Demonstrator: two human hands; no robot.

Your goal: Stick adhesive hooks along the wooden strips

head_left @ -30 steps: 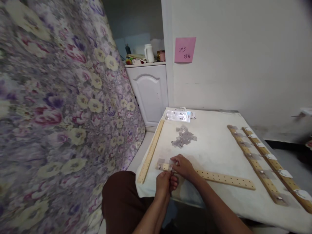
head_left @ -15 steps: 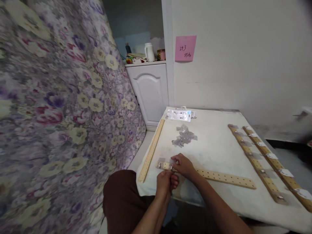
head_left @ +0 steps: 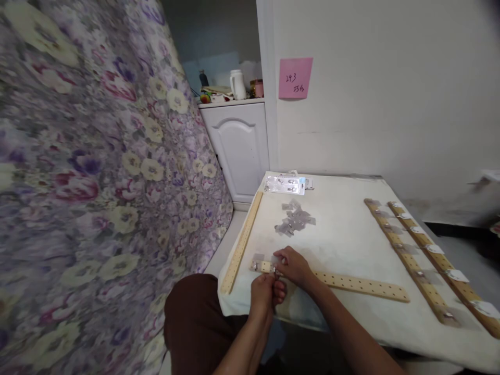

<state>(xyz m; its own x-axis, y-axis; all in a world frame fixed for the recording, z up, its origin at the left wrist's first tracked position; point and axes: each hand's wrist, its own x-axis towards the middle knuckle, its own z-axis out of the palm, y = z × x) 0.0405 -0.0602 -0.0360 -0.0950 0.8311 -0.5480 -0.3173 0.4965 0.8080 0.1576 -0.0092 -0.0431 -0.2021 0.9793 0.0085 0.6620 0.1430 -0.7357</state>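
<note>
A wooden strip with a row of holes (head_left: 359,285) lies across the near part of a white-covered table (head_left: 344,245). My right hand (head_left: 294,266) rests on the strip's left end, fingers curled and pressing down by a small metal clip (head_left: 255,266). My left hand (head_left: 265,292) sits just below at the table's edge, fingers pinched close to the same spot; what it pinches is too small to make out. A loose pile of small clear-and-metal pieces (head_left: 294,220) lies beyond my hands.
Another holed strip (head_left: 242,242) lies along the table's left edge. Two strips with fitted clips and white tabs (head_left: 425,260) lie at the right. A clear blister pack (head_left: 285,184) sits at the back. A floral sheet (head_left: 97,182) hangs at left; a white cabinet (head_left: 238,146) stands behind.
Both hands stay at the strip's left end with only slight finger movement. The view has shifted a little.
</note>
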